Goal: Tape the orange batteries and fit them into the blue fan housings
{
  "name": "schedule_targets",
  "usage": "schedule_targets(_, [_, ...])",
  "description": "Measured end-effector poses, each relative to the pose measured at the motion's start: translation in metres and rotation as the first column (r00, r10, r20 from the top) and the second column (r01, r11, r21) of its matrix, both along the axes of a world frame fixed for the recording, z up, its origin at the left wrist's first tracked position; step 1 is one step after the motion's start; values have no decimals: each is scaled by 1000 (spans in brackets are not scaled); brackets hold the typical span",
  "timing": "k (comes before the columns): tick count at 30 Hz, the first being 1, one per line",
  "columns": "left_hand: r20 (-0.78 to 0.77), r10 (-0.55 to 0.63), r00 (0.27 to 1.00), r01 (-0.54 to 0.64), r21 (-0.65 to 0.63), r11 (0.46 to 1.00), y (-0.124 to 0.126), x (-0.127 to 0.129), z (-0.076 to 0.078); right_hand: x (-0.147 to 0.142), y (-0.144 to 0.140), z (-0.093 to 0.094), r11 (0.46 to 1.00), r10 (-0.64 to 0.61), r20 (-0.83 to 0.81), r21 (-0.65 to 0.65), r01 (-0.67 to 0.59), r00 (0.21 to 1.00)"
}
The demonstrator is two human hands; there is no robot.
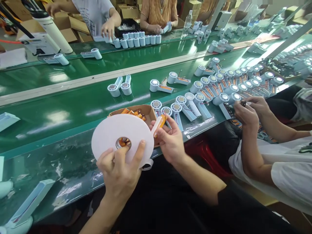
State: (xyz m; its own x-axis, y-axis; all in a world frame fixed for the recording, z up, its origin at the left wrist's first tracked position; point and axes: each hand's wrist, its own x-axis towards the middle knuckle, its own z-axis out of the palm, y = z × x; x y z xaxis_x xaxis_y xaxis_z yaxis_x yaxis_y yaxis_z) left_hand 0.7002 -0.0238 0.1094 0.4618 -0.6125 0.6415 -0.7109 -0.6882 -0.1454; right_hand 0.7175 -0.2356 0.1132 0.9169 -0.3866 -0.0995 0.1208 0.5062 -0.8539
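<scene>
1. Left hand [119, 172] grips white tape roll [122, 138] by its lower edge, above the green belt [60, 113].
2. Right hand [170, 141] pinches orange battery [161, 121] with the tape's end, just beside cardboard box [148, 110].

A long green belt [73, 107] fills the view, glossy with streaks of overhead light, and a pale rail [102, 78] splits it lengthwise. A second green lane [146, 52] runs beyond the rail. Cardboard boxes [73, 26] are stacked at the far side behind seated workers [158, 13]. A red stool [202, 152] stands below the belt's near edge.
</scene>
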Motion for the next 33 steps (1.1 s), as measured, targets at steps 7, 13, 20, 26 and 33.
schedule_targets(7, [-379,-139,915,163,33,986,13,29,36,71,-113,31,946,-192,270,-203,251,944])
schedule_targets(13, [-775,-153,613,218,-20,976,-22,177,72,70,-108,23,977,126,142,-187,-98,982])
schedule_targets(20, [-546,385,744,-178,393,902,-133,319,47,95,-111,30,969,152,127,-217,-122,980])
schedule_targets(26, [-555,321,767,46,547,836,-145,351,21,100,-142,37,918,-9,224,-384,97,975])
schedule_targets(33, [-652,271,708,215,564,797,-148,354,13,161,-156,32,727,210,186,-687,-26,960])
